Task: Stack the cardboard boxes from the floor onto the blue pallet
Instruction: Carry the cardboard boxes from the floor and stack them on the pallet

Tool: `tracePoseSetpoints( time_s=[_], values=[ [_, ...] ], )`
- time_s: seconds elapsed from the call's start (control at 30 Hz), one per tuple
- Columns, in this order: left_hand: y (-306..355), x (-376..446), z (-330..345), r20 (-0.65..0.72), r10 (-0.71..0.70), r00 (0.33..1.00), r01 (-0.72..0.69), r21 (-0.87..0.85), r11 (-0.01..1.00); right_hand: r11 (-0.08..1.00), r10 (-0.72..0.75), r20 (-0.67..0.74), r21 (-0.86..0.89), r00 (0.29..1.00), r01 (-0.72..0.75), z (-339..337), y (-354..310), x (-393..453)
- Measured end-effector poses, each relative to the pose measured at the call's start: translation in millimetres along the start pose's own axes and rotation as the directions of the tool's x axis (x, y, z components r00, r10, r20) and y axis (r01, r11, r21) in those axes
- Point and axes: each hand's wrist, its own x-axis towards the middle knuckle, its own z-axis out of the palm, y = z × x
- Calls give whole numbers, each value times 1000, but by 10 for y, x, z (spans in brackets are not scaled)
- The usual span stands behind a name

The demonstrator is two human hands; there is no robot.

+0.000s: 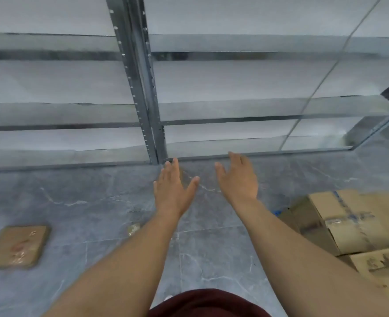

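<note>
L hand (170,191) & R hand (239,181) both spread, holding nothing; cardboard boxes (358,225) on floor (97,202), lower right of R grip.

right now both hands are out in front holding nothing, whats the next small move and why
Probably turn left and bring both hands down toward the flat cardboard box on the grey floor. The left hand and right hand are open and empty, that box lies alone at the left, and the cardboard boxes at the right already look stacked. The pallet itself hardly shows.
</note>
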Motion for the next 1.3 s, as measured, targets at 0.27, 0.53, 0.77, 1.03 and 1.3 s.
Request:
tracePoseSetpoints(
  time_s=[0.27,0.53,0.77,1.03,1.3],
  values=[
    [-777,-229,-653,-247,-248,937,246,-40,968,957,-290,148,35,945,288,541,-949,-192],
    [-1188,-831,-1019,-390,-482,785,494,-77,866,881,-471,300,114,830,459,878,-1419,-598],
    [-1431,-1423,-1059,-455,-621,639,626,-161,763,799,-598,395,215,698,562,1164,-1655,-1044],
    [-2056,-2007,-1342,-500,-765,405,733,-322,599,667,-725,479,308,495,679,1605,-2316,-1784],
    [-3173,-2315,-2120,-547,-798,253,740,-422,524,534,-810,474,351,345,769,2188,-3540,-2532]
  ],
)
